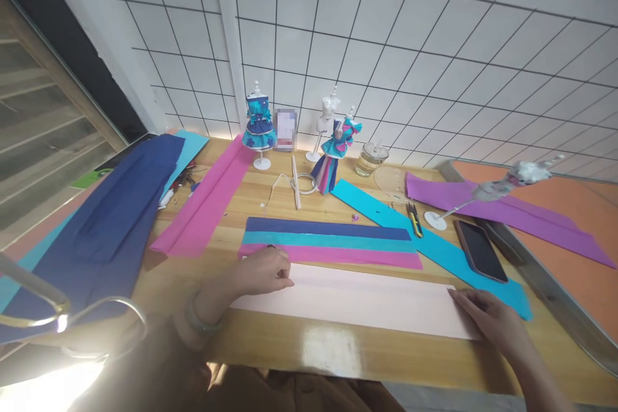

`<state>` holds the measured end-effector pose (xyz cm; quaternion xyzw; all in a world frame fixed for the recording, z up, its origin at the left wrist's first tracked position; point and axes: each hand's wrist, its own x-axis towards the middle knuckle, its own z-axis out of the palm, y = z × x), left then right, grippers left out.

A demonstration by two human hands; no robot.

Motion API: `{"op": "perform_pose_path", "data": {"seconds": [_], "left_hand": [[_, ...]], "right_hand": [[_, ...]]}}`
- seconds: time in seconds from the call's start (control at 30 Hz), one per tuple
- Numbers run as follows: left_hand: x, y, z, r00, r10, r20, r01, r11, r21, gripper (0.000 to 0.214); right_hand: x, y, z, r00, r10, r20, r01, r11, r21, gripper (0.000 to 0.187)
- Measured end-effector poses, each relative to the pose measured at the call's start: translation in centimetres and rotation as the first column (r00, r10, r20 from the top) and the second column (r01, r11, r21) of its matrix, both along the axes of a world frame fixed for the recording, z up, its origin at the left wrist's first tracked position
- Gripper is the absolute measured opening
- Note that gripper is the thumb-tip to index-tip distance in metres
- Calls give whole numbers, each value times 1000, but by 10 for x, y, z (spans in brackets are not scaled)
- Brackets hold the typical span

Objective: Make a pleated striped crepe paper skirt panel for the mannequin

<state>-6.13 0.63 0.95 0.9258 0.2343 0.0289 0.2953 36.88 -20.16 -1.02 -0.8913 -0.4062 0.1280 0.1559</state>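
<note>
A long pale pink strip (367, 299) lies across the front of the wooden table. My left hand (263, 273) is closed in a pinch at its upper edge, toward the left end. At the right end my right hand (487, 318) grips the strip between thumb and fingers. Just behind lies a striped band (328, 241), navy on top, turquoise in the middle and bright pink below. My left hand covers part of the band's lower left corner and of the pale strip. Whether the strips are paper or cloth I cannot tell.
Two small dress forms wear blue outfits (259, 122) (340, 141); bare ones (326, 116) (512, 183) stand nearby. A glass cup (371, 159), yellow snips (414, 220), a phone (480, 250), a turquoise strip (463, 257), a purple strip (506, 212), a pink piece (207, 206) and navy sheets (111, 212) lie around.
</note>
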Motion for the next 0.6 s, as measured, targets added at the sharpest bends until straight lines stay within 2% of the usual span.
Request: {"op": "perform_pose_path", "data": {"seconds": [0.27,0.6], "left_hand": [[0,0,0,1000,-19,-20,19,1000,19,22],[1,-3,2,998,6,-66,-1,998,70,20]], "right_hand": [[-5,1,4,999,-44,-15,43,998,-39,39],[-4,-2,-2,997,-65,-34,66,998,9,39]]}}
